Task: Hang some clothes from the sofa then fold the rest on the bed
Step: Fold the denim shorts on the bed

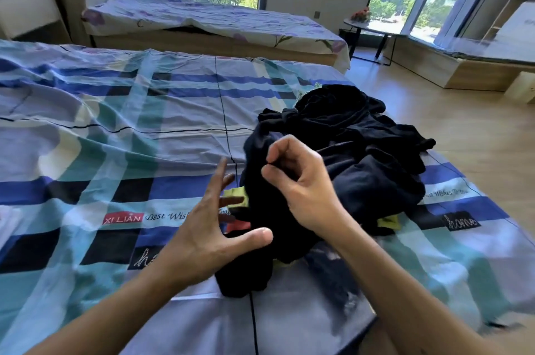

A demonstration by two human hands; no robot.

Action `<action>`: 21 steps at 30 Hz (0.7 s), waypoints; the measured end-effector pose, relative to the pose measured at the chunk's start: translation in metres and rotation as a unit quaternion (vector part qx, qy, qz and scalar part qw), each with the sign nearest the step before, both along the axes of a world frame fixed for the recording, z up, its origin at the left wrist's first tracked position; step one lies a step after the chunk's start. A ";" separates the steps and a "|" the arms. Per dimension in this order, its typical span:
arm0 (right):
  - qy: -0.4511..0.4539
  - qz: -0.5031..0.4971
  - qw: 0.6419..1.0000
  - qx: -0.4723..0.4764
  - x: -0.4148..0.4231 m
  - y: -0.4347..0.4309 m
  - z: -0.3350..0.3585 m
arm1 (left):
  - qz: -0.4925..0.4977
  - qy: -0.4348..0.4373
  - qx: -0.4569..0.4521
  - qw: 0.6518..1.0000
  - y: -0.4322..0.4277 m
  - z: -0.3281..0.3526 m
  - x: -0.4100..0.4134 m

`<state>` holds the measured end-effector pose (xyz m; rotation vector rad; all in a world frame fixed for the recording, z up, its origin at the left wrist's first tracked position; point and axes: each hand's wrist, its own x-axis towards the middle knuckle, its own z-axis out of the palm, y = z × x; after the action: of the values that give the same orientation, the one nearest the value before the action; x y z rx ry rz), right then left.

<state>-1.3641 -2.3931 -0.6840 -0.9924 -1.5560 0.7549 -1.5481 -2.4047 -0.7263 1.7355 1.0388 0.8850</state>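
Head view
Clothes pile [347, 152]: dark garments heaped on the checked bed sheet [115, 123], with yellow-green bits showing at the pile's near edge.
Left hand [208, 227]: fingers spread apart, empty, just beside the pile's left edge.
Right hand [301, 181]: over the pile, thumb and forefinger pinched together (on cloth or not, cannot tell).

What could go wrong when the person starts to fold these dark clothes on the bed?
1. The dark clothes lie in one tangled heap, so pulling one piece may drag others along.
2. The heap sits near the bed's right edge; a pulled piece could slip to the floor.
3. The left hand is open; the right hand is half curled, holding nothing firmly.
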 end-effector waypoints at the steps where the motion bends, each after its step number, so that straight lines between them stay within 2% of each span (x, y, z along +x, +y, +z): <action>1: 0.006 0.033 0.999 -0.009 -0.006 -0.003 0.000 | -0.006 -0.028 -0.010 1.000 0.000 -0.001 0.002; 5: -0.073 0.105 0.992 -0.022 -0.023 -0.009 -0.011 | 0.025 -0.067 0.029 0.997 0.002 -0.006 0.006; 9: -0.083 0.130 0.987 -0.052 -0.020 -0.010 -0.009 | 0.047 -0.105 0.023 0.993 0.012 -0.003 -0.001; 12: -0.218 0.047 0.975 0.006 -0.011 -0.008 -0.005 | 0.099 -0.137 -0.030 0.985 0.024 -0.004 -0.009; 13: -0.237 -0.009 0.971 0.034 -0.006 -0.007 0.000 | 0.125 -0.160 -0.057 0.978 0.029 -0.002 -0.010; 15: -0.200 -0.091 0.974 0.051 0.007 -0.008 0.013 | 0.176 -0.233 -0.142 0.946 0.037 0.004 -0.012; 17: -0.217 -0.065 0.974 -0.031 0.026 -0.011 0.021 | 0.200 -0.323 -0.222 0.898 0.043 0.012 -0.013; 18: -0.278 -0.033 0.953 -0.115 0.034 -0.013 0.020 | 0.204 -0.358 -0.247 0.877 0.045 0.014 -0.014; 20: -0.429 0.014 0.858 -0.282 0.039 -0.018 0.008 | 0.187 -0.390 -0.273 0.859 0.048 0.015 -0.014; 21: -0.484 0.002 0.817 -0.314 0.039 -0.019 0.001 | 0.168 -0.387 -0.276 0.864 0.047 0.015 -0.012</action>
<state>-1.3249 -2.4125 -0.6830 -2.0954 -2.2027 0.8343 -1.5605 -2.3578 -0.7117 0.6119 0.9072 1.2118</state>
